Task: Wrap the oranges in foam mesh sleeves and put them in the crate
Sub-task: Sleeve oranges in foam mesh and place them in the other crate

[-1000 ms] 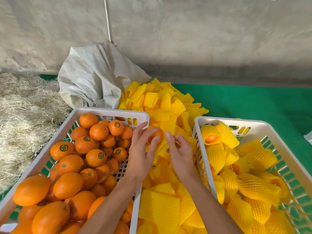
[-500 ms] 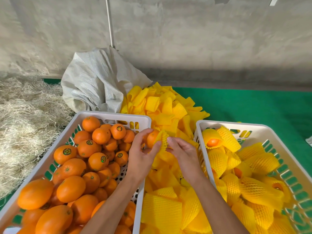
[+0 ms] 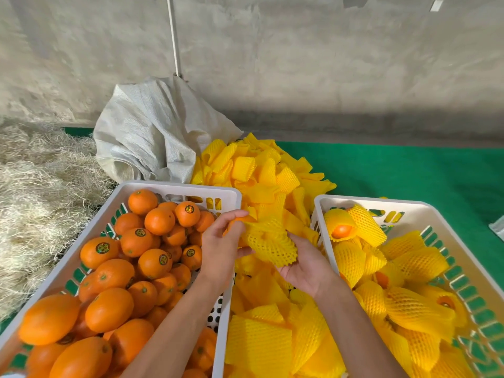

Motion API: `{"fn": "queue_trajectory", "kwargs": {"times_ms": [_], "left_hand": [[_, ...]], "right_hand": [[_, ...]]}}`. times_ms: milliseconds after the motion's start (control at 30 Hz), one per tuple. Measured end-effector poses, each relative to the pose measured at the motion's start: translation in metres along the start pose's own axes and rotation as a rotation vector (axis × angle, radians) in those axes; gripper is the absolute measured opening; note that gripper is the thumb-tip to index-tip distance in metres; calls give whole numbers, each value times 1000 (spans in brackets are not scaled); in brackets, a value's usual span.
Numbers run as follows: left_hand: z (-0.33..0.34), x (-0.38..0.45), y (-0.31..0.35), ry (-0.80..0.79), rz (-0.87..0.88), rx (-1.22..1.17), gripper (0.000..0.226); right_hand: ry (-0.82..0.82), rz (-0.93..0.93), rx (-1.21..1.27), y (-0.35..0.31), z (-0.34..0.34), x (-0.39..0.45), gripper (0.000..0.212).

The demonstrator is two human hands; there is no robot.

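Observation:
Between the two crates my left hand [image 3: 219, 248] grips an orange [image 3: 240, 221], of which only a sliver shows at my fingertips. A yellow foam mesh sleeve [image 3: 268, 242] covers most of that orange. My right hand [image 3: 305, 264] cups the sleeve from below and holds its lower edge. The white crate on the left [image 3: 174, 188] is full of bare oranges [image 3: 159, 221] with round stickers. The white crate on the right [image 3: 354, 201] holds several oranges in yellow sleeves [image 3: 350, 261].
A heap of loose yellow sleeves [image 3: 261, 175] lies between and behind the crates on a green mat [image 3: 409, 173]. A crumpled white woven sack [image 3: 152, 132] sits behind the left crate. Straw [image 3: 41, 200] covers the ground at left. A concrete wall stands behind.
The sleeve has been pulled over most of the orange, which showed plainly before. My right hand has turned palm up under the sleeve. The view has tilted up slightly.

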State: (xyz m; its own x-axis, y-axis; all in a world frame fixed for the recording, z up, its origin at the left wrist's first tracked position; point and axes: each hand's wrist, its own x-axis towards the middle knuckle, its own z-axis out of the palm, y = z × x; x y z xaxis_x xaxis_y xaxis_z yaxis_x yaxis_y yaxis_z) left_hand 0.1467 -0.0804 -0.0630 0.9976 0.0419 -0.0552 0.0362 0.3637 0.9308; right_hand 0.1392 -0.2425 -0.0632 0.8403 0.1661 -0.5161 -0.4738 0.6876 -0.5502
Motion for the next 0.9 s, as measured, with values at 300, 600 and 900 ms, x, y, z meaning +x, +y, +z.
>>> {"fn": "queue_trajectory", "kwargs": {"times_ms": [300, 600, 900], "left_hand": [[0, 4, 11, -29, -259, -237, 24], [-5, 11, 8, 67, -155, -460, 39], [11, -10, -2, -189, 10, 195, 66]], "right_hand": [[-270, -50, -188, -12, -1, -14, 59], [34, -351, -21, -15, -10, 2, 43], [167, -587, -475, 5, -10, 4, 68]]}}
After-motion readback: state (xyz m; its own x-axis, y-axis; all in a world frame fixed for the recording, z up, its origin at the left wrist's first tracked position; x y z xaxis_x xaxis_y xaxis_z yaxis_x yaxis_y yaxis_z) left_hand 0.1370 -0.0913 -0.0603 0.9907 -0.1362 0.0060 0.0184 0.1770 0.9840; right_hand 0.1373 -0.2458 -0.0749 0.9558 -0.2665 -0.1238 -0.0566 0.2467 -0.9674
